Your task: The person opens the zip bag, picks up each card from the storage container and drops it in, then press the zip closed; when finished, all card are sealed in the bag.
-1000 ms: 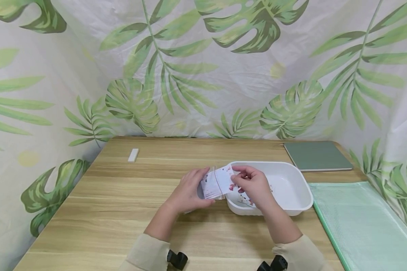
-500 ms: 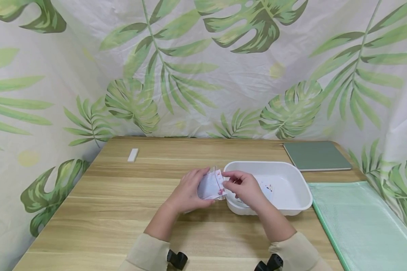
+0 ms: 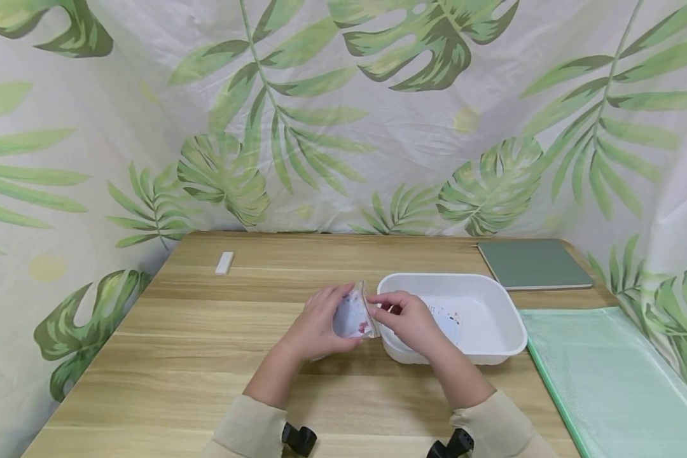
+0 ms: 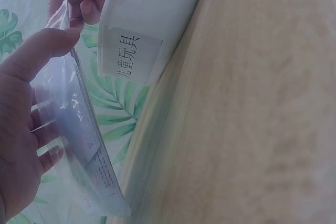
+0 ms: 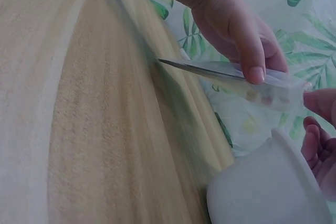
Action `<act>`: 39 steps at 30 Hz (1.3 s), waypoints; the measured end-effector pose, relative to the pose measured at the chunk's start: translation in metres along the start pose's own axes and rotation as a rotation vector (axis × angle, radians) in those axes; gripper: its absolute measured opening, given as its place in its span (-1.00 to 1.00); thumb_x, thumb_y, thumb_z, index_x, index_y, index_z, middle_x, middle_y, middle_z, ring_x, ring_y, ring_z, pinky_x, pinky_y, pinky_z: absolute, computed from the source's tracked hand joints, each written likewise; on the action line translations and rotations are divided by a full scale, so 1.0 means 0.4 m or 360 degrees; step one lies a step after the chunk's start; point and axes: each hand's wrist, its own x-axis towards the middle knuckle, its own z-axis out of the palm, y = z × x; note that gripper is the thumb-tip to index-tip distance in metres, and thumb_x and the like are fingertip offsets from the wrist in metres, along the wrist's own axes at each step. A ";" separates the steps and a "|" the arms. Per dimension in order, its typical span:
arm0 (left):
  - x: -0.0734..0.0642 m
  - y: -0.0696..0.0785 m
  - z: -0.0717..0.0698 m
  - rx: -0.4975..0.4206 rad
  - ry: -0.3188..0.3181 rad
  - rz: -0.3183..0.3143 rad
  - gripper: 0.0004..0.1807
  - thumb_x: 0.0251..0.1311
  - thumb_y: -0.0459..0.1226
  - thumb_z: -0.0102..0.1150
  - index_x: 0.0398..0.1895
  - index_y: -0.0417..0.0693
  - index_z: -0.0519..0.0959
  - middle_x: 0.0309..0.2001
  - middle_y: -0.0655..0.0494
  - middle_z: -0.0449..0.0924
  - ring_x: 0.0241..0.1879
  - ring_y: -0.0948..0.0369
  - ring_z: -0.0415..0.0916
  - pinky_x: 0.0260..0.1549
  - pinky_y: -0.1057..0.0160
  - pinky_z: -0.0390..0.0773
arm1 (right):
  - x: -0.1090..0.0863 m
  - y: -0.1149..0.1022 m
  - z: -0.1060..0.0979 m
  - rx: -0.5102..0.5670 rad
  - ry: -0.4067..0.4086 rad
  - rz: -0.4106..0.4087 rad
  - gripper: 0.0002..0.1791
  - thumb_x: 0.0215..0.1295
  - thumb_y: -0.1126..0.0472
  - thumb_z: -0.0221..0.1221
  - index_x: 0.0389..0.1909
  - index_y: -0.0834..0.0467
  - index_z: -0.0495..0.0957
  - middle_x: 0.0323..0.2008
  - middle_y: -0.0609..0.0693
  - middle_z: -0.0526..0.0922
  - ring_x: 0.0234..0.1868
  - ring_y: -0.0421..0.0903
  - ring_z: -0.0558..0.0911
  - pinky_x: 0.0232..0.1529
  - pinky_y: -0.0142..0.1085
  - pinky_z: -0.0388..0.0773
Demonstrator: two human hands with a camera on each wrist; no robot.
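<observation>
A clear zip bag [image 3: 350,316] with printed cards inside stands tilted over the table. My left hand [image 3: 319,324] grips it, thumb on the near side and fingers behind, as the left wrist view shows of the bag [image 4: 79,124]. The fingertips of my right hand [image 3: 410,323] are curled and pinch the bag's mouth edge. In the right wrist view, the right hand [image 5: 321,140] is at the open end of the bag [image 5: 281,94]. Beneath the right hand is a white plastic tub [image 3: 495,357], where a printed card [image 3: 448,323] lies.
On the tub's outer wall is a label [image 4: 137,56] with Chinese characters. A green notebook [image 3: 535,264] lies at the back right, and a pale green mesh zip pouch [image 3: 618,375] right of the tub. A small white block [image 3: 224,263] sits at the back left.
The right hand has moved left, sliding the rubber-banded cards from above the tub into the bag. More of the card lying in the tub now shows. The left hand has stayed in place.
</observation>
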 end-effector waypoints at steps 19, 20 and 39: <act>-0.003 0.003 0.001 0.0006 0.0006 -0.0030 0.05 -0.23 -0.01 0.49 0.43 -0.09 0.26 0.23 -0.03 0.43 0.18 0.04 0.35 0.25 -0.09 0.30 | 0.062 0.113 -0.206 -0.0443 -0.0008 0.0411 -0.59 0.35 0.12 0.16 0.18 0.15 0.54 -0.08 0.12 0.59 -0.13 -0.01 0.50 -0.24 -0.31 0.48; -0.003 0.003 0.001 0.0006 0.0007 -0.0031 0.05 -0.23 -0.02 0.49 0.43 -0.08 0.26 0.23 -0.03 0.43 0.18 0.04 0.35 0.25 -0.09 0.30 | 0.065 0.122 -0.211 -0.0478 -0.0031 0.0435 -0.59 0.35 0.12 0.17 0.18 0.14 0.54 -0.07 0.13 0.58 -0.12 -0.01 0.50 -0.24 -0.31 0.50; 0.001 0.000 0.001 0.0003 -0.0040 -0.0078 0.07 -0.20 0.02 0.48 0.46 -0.03 0.23 0.24 0.01 0.41 0.18 0.08 0.34 0.25 -0.06 0.32 | 0.073 0.192 -0.219 -0.0898 -0.0373 0.0406 -0.40 -0.02 0.16 0.47 0.07 0.27 0.56 -0.06 0.22 0.60 -0.04 0.10 0.56 0.04 0.01 0.47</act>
